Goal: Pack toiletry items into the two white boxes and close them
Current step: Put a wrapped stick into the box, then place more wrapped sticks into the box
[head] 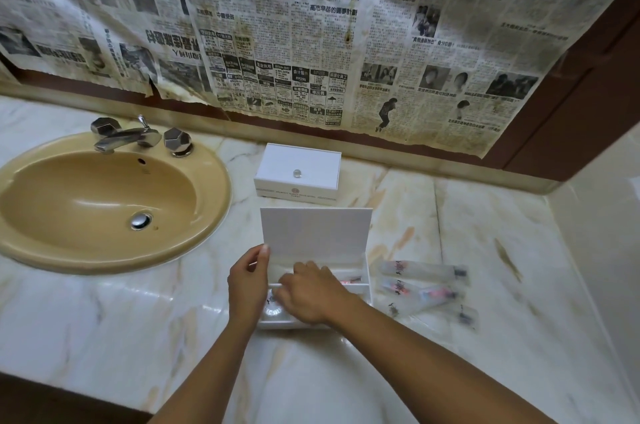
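Note:
An open white box (366, 280) sits on the marble counter (485, 250), its lid (315, 233) standing upright. My left hand (247, 281) holds the box's left side, thumb at the lid's lower left corner. My right hand (311, 292) reaches into the box with curled fingers, over a clear packet (273, 306) in the front left compartment; what it holds is hidden. A pink item (349, 281) lies inside the box. A second white box (298, 170), closed, with a small clear knob, stands behind. Several frosted toiletry tubes (424, 285) lie right of the open box.
A tan oval sink (207, 202) with chrome taps (138, 136) fills the left of the counter. Old newspaper (311, 25) covers the wall behind. A brown wall panel (571, 132) and a pale side wall close off the right.

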Demonstrator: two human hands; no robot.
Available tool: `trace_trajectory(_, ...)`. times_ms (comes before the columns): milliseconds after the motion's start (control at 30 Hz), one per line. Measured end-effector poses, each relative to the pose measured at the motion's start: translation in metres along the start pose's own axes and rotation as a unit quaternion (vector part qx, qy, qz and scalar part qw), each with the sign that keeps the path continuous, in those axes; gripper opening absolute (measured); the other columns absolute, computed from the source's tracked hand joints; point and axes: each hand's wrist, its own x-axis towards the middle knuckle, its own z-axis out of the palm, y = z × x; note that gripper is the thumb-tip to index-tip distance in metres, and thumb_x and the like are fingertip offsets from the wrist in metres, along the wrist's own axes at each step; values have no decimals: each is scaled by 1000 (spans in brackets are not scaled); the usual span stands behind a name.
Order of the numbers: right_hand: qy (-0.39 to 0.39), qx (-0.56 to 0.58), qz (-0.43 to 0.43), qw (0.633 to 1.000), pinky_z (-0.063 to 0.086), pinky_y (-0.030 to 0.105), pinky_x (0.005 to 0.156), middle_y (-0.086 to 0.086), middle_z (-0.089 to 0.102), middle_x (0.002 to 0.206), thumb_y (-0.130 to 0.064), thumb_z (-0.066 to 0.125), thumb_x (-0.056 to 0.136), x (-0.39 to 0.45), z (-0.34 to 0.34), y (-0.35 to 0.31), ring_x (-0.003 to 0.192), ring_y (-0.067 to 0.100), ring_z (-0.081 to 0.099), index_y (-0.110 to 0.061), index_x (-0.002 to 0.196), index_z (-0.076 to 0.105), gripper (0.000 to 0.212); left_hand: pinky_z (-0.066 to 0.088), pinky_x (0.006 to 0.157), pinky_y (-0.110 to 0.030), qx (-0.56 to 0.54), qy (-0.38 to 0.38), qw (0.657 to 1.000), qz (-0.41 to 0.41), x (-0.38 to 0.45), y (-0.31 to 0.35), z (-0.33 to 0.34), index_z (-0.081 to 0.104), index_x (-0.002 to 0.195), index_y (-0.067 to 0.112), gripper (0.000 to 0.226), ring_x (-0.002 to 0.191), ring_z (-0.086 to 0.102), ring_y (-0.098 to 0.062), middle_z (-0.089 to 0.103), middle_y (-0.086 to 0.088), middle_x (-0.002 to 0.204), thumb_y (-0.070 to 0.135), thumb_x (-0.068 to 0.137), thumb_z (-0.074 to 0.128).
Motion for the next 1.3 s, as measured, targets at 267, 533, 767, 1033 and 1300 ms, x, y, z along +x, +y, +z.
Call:
trace_trajectory(267,63,-7,-16,998,33,47,96,12,45,129,-43,43,91,1,3,-5,118,31,39,-15,130,45,48,50,86,-29,16,2,1000,5,0,-1,-1,73,106,14,23,96,66,-14,73,1,101,28,99,56)
trace_trajectory(533,-27,-34,2,999,26,52,104,12,40,140,-52,40,91,7,8,-2,130,30,32,-18,136,40,56,47,85,-26,21,4,1000,10,-1,-1,1,72,108,11,25,97,65,-16,72,0,104,27,99,56)
trace_trajectory(767,157,42,-28,986,35,42,99,9,55,122,-33,49,92,-17,-9,12,116,26,45,-16,128,56,40,47,81,-21,11,-1,1000,16,-4,4,0,72,103,16,19,90,64,-2,71,6,97,25,99,56)
trace_trajectory(1033,319,116,54,939,46,40,83,6,66,92,-4,56,82,-51,-26,76,90,25,57,-8,94,71,19,43,90,-24,21,0,1000,15,-1,0,-1,70,115,10,28,102,62,-11,70,3,108,29,99,56)
trace_trajectory(1300,135,11,202,970,35,34,90,1,52,124,-10,54,89,-80,-15,118,115,22,43,-22,119,58,33,43,82,-17,27,-2,999,19,-2,2,0,71,110,11,24,88,60,1,70,9,97,27,99,56)
